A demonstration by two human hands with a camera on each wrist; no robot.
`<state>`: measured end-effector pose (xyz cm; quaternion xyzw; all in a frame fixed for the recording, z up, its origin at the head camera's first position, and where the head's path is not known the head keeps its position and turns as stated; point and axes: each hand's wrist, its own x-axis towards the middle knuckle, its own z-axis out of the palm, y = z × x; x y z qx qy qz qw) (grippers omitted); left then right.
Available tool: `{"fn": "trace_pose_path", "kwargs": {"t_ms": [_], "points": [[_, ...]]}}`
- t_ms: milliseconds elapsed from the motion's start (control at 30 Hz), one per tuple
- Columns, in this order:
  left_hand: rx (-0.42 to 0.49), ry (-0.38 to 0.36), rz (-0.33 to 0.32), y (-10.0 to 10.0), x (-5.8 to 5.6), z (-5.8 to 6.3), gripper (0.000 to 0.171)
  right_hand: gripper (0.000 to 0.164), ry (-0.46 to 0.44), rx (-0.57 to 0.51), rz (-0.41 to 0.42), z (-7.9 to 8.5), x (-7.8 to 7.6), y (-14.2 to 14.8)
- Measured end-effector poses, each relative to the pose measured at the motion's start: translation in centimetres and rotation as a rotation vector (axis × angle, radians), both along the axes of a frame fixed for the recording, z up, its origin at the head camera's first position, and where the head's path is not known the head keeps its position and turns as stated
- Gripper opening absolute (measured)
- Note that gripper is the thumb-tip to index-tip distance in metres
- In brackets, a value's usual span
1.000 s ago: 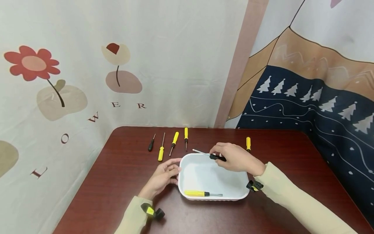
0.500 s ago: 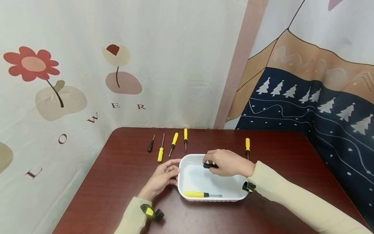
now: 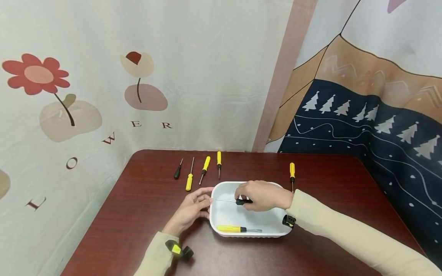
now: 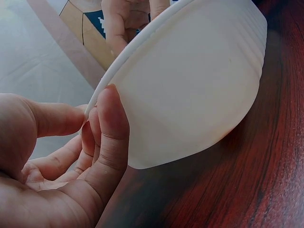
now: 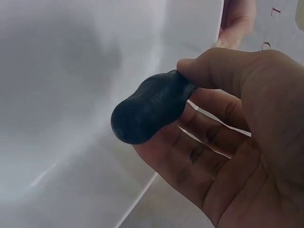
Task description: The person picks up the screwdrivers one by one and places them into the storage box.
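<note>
A white plastic tray (image 3: 221, 230) stands on the table, a yellow-handled screwdriver (image 3: 230, 229) lying along its near side. My left hand (image 3: 190, 210) pinches the tray's left rim between thumb and fingers, as the left wrist view of the tray wall (image 4: 190, 90) shows. My right hand (image 3: 264, 195) is over the inside of the tray and grips a screwdriver by its black handle (image 5: 149, 107). Its thin shaft points left toward the rim held by my left hand. In the right wrist view the thumb and fingers close round the handle; the shaft is hidden there.
Behind the tray to the left lie a small black screwdriver (image 3: 177, 171) and several yellow-handled ones, among them one with a long shaft (image 3: 189, 181). Another yellow screwdriver (image 3: 292, 172) lies behind the tray's right side. A printed curtain (image 3: 207, 96) hangs at the table's far edge.
My right hand has brought the black screwdriver from above the tray's far rim leftward and toward me, down into the tray. The left hand keeps its hold on the rim.
</note>
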<state>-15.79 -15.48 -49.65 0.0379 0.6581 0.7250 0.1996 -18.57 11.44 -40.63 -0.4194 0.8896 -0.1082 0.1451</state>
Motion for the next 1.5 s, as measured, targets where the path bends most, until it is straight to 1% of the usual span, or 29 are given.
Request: {"fn": "trace_pose_path", "kwargs": {"t_ms": [100,233,333,500,800,933,1133,1267,1500], "points": [[-0.002,0.000,-0.005,0.0,0.0,0.0,0.050,0.025,-0.016,0.024,0.026,-0.1,0.0,-0.3],[-0.002,-0.003,-0.002,-0.1,0.1,0.0,0.050,0.024,-0.020,0.047,0.068,-0.3,0.0,-0.7],[-0.004,-0.005,0.001,-0.1,0.1,0.0,0.050,0.023,-0.020,0.056,0.084,-0.5,-0.1,-0.8],[-0.001,-0.004,-0.006,-0.1,0.1,0.0,0.050,0.022,-0.032,0.067,0.091,-0.6,0.0,-0.9],[0.008,-0.001,-0.007,-0.1,0.1,0.1,0.049,0.019,-0.093,0.110,0.103,-0.8,0.3,-1.3],[0.013,0.005,-0.010,-0.1,0.1,0.1,0.050,0.018,-0.100,0.129,0.105,-1.0,0.5,-1.4],[0.014,0.003,-0.013,-0.1,0.2,0.1,0.050,0.022,-0.136,0.170,0.113,-1.7,0.7,-1.5],[0.015,0.003,-0.013,-0.1,0.2,0.2,0.050,0.021,-0.172,0.189,0.111,-2.2,0.7,-1.5],[0.017,-0.001,-0.007,-0.1,0.2,0.3,0.049,0.020,-0.196,0.198,0.145,-2.6,0.6,-1.8]]}}
